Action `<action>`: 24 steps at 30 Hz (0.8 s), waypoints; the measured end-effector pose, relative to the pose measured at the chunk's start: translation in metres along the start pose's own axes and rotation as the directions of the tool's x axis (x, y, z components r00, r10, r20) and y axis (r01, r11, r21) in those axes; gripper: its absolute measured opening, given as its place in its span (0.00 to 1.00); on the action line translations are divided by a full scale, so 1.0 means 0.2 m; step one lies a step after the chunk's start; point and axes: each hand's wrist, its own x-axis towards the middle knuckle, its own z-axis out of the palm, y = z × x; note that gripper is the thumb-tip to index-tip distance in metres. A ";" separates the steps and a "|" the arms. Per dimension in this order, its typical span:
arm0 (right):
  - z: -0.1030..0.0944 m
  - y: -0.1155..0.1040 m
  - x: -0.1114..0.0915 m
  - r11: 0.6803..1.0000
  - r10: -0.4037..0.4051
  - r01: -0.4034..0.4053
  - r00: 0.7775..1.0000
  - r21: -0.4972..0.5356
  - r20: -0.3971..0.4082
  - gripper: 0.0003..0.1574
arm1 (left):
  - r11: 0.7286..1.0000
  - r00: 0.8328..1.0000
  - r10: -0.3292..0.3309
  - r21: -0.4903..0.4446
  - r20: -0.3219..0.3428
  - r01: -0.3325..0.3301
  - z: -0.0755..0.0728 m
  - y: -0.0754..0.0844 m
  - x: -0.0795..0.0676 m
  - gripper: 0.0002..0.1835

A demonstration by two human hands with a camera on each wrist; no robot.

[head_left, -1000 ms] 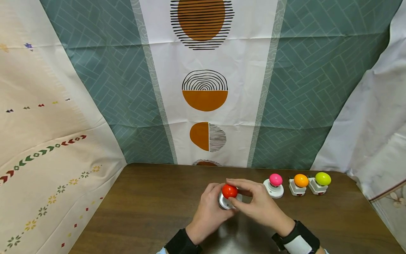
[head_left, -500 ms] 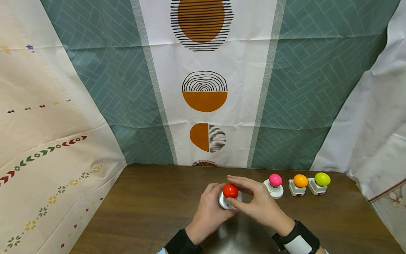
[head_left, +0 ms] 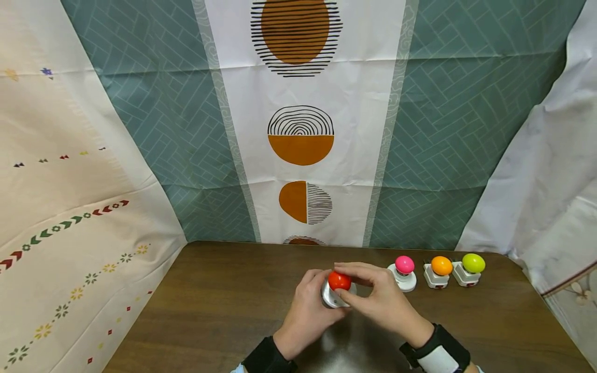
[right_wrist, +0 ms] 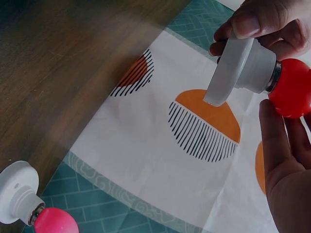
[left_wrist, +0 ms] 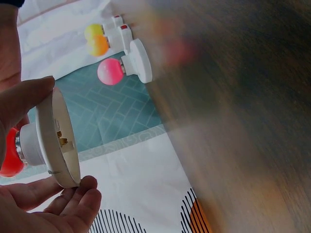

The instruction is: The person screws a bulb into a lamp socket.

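Note:
A red light bulb (head_left: 339, 281) sits in a round white lamp holder (right_wrist: 257, 68), lifted above the table. My left hand (head_left: 305, 311) grips the holder by its rim, thumb on one side and fingers on the other. With thumb and fingertips on opposite sides of the red bulb, my right hand (head_left: 382, 298) pinches it. The left wrist view shows the hollow underside of the holder (left_wrist: 59, 141), with small brass contacts inside. Part of the bulb's metal collar is visible between glass and socket.
At the back right stand a pink bulb (head_left: 404, 264) in a round white holder, an orange bulb (head_left: 441, 266) and a yellow-green bulb (head_left: 473, 263) in square white holders. Patterned cloths hang behind and left of the brown wooden table (head_left: 210, 295).
My right fingers loosened slightly from the red bulb half a second ago and now close on it again. The left hand stays in place with the holder.

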 end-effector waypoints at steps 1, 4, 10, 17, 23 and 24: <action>0.00 0.00 0.00 1.000 0.005 -0.005 1.000 -0.005 -0.003 0.26 | 1.000 1.000 0.000 0.001 0.000 0.000 0.00 0.00 0.00 0.36; -0.01 0.00 0.00 1.000 0.025 -0.025 1.000 -0.011 -0.002 0.26 | 1.000 1.000 -0.001 0.004 0.000 0.001 0.00 0.00 0.00 0.36; -0.02 -0.01 -0.01 0.997 0.075 -0.075 0.997 0.001 0.036 0.27 | 1.000 1.000 0.002 0.010 0.003 -0.002 0.00 0.01 0.00 0.37; -0.02 0.05 -0.03 0.997 0.074 -0.075 0.993 0.007 0.089 0.29 | 1.000 1.000 0.008 0.007 -0.006 -0.008 0.00 0.01 0.00 0.36; 0.00 0.18 -0.06 0.998 0.065 -0.065 0.994 -0.001 0.085 0.28 | 1.000 1.000 0.007 0.010 -0.013 -0.007 0.00 0.01 0.00 0.36; 0.00 0.18 -0.06 0.998 0.065 -0.065 0.995 -0.003 0.080 0.27 | 1.000 1.000 0.007 0.010 -0.013 -0.007 0.00 0.01 -0.01 0.36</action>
